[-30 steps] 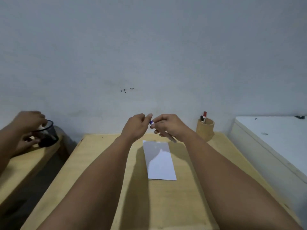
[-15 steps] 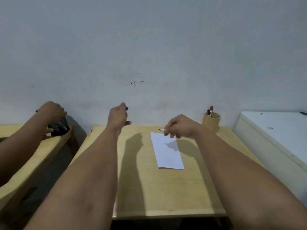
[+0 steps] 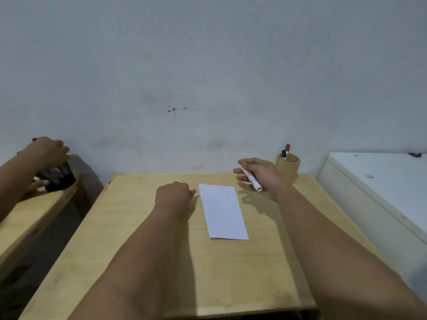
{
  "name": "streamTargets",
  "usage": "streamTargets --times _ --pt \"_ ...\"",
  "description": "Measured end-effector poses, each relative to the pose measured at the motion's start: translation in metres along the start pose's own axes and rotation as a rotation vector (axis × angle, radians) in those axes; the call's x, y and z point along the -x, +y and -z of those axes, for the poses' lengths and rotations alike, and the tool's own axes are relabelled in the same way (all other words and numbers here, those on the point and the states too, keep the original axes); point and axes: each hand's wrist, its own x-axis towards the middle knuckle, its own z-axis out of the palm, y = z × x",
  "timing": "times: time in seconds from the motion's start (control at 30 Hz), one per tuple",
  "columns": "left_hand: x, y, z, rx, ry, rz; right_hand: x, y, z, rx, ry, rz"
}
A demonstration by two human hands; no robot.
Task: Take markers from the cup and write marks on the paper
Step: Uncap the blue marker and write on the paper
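I have the white marker (image 3: 250, 178) pinched in my right hand (image 3: 261, 176), hovering just beyond the far right corner of the paper (image 3: 223, 212). My left hand (image 3: 173, 195) is curled into a fist on the worktop (image 3: 143, 239) beside the sheet's left edge; what it holds, I cannot tell. The cup (image 3: 288, 167) with two more markers stands well back. I'd flatten the left hand onto the paper, then bring the tip down steeply.
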Motion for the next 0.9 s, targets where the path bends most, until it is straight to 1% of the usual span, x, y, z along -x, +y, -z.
streamTargets --times 0.1,0.23,0.37,0.5,0.57,0.63,0.67,0.7,0.77,0.8,0.83,0.9 --pt "0.001 -0.001 -0.018 -0.072 0.038 -0.048 -0.009 0.003 -0.004 -0.121 -0.007 -0.048" --pt "0.001 -0.006 -0.032 -0.031 0.117 -0.051 -0.021 0.014 -0.01 -0.29 -0.028 -0.102" --pt "0.004 -0.009 -0.03 0.063 0.11 -0.024 -0.027 0.028 -0.021 -0.412 -0.044 -0.127" --pt "0.008 -0.012 -0.023 0.115 0.089 0.04 -0.028 0.036 -0.028 -0.538 -0.06 -0.143" --pt "0.013 -0.015 -0.021 0.195 0.117 0.106 -0.026 0.037 -0.031 -0.561 -0.075 -0.131" --pt "0.017 -0.017 -0.019 0.359 0.249 0.149 -0.023 0.036 -0.032 -0.551 -0.064 -0.108" --pt "0.02 -0.015 -0.018 0.428 0.335 0.135 -0.022 0.035 -0.033 -0.527 -0.044 -0.098" --pt "0.023 -0.011 -0.017 0.453 0.415 0.078 -0.021 0.034 -0.034 -0.488 -0.017 -0.091" --pt "0.033 0.003 -0.014 0.418 0.516 -0.095 -0.019 0.032 -0.035 -0.391 0.043 -0.081" --pt "0.039 0.012 -0.013 0.401 0.523 -0.175 -0.019 0.032 -0.036 -0.348 0.067 -0.074" --pt "0.045 0.02 -0.012 0.386 0.493 -0.242 -0.02 0.033 -0.036 -0.312 0.089 -0.07" --pt "0.054 0.033 -0.015 0.333 0.354 -0.321 -0.02 0.035 -0.037 -0.261 0.121 -0.061"
